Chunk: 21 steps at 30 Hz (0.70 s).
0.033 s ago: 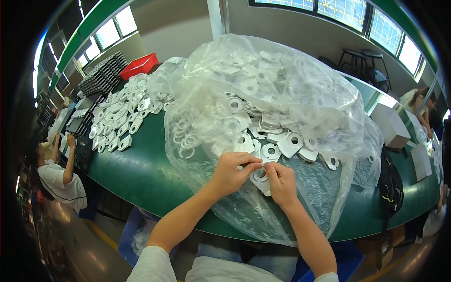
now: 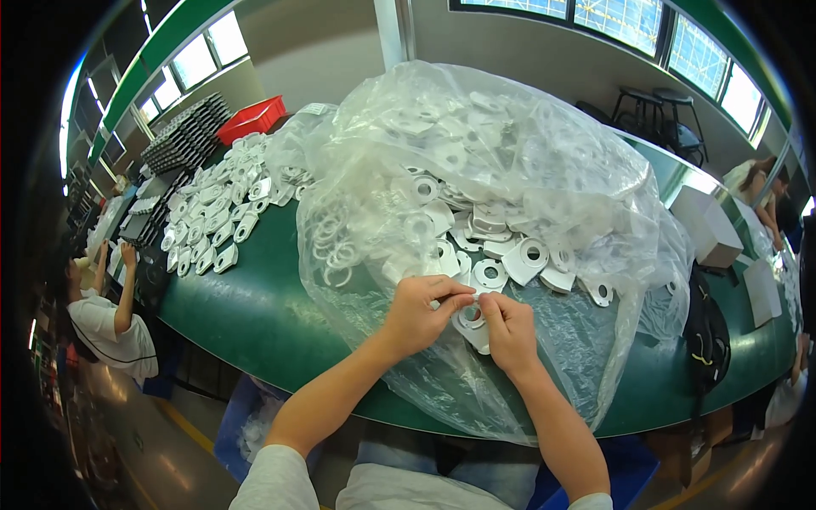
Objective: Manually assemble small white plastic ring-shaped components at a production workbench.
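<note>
My left hand and my right hand meet at a white plastic part with a round hole, at the near side of a pile. Both are closed in a pinch at its upper edge, thumbs and fingertips almost touching. The fingers cover that edge, so any small piece between them is hidden. Just beyond my hands, loose white parts of the same kind spill from a large clear plastic bag. To the left, several thin white rings lie under the film.
More white parts spread over the green table at left, near a red bin and stacked grey trays. White boxes and a black strap-like item are at right. A co-worker is at far left.
</note>
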### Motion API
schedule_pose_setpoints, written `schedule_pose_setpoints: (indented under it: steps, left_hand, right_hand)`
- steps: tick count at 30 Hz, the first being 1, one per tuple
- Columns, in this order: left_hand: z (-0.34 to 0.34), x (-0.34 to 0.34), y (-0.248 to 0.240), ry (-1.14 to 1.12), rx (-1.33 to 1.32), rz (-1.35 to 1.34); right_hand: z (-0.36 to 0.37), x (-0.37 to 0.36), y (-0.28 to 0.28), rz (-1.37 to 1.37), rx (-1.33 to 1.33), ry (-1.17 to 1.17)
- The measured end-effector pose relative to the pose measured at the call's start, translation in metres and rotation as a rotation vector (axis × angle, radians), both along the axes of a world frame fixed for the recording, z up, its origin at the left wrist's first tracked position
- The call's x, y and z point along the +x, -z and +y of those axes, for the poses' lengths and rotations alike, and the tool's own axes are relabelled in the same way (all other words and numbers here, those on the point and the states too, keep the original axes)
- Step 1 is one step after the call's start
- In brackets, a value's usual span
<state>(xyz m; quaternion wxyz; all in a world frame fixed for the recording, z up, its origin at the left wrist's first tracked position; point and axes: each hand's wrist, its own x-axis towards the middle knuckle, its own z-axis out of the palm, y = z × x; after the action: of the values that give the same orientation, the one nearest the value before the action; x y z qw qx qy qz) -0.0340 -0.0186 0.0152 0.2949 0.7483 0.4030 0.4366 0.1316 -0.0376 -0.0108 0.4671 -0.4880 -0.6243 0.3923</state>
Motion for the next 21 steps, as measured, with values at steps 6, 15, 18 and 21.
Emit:
schedule_pose_setpoints:
  steps: [6,15,18,21]
  left_hand:
    - [-0.001,0.006,0.007,-0.034,-0.007,-0.126]
    - [0.010,-0.004,0.009,0.232,-0.335,-0.138]
    - [0.012,-0.024,0.005,0.226,-0.547,-0.180]
    - [0.020,-0.029,0.016,0.181,-0.351,-0.127]
  right_hand:
    - [-0.002,-0.001,-0.002,-0.063,0.037,0.058]
    - [0.012,0.001,0.020,0.184,-0.078,0.063]
    - [0.012,-0.005,0.019,0.134,-0.144,0.004]
    - [0.013,-0.002,0.029,-0.014,0.071,-0.088]
